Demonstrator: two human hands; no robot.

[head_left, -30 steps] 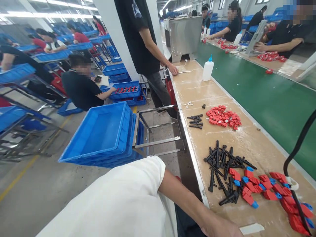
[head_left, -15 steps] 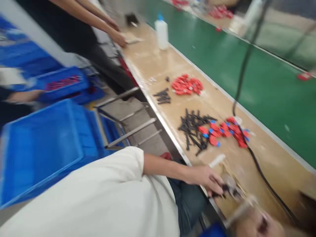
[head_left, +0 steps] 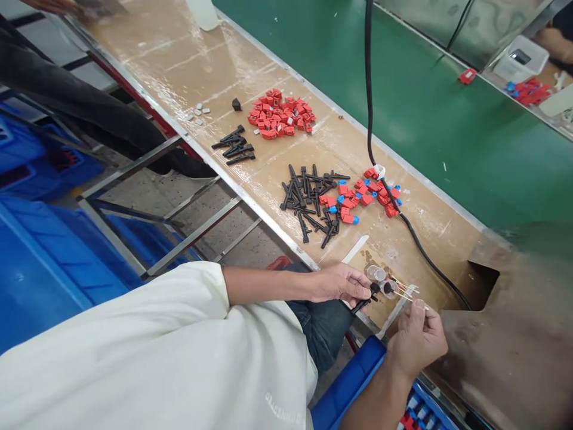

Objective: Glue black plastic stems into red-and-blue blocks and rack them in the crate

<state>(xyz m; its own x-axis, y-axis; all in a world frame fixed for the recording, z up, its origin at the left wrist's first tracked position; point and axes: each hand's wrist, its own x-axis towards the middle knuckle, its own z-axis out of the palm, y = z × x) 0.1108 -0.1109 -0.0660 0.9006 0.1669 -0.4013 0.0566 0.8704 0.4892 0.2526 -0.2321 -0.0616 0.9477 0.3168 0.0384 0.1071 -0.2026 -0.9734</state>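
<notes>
My left hand (head_left: pixel 336 283) pinches a black plastic part (head_left: pixel 360 306), a stem with a wider head, over the bench edge. Between the fingertips of my right hand (head_left: pixel 419 334) is a thin stick (head_left: pixel 406 296), probably a cotton swab. Its dark tip (head_left: pixel 388 288) is at a small clear cup, close to the head of the black part; whether they touch I cannot tell. A second clear cup (head_left: pixel 375 273) stands beside it. Several other thin sticks (head_left: pixel 405 286) lie behind the cups. White tape strips (head_left: pixel 356 249) flank this wet-looking spot.
Further up the bench (head_left: pixel 430 239) lie black parts (head_left: pixel 308 197), red pieces with blue ends (head_left: pixel 358 194), a red pile (head_left: pixel 280 113) and a smaller black group (head_left: pixel 235 145). A black cable (head_left: pixel 414 236) crosses the bench. Blue crates (head_left: pixel 67 257) and a metal frame (head_left: pixel 179 242) stand left.
The camera view has swung and sharpened from a blur, so the bench things appear shifted up and left. My right hand has come further into view, holding the stick near the cups.
</notes>
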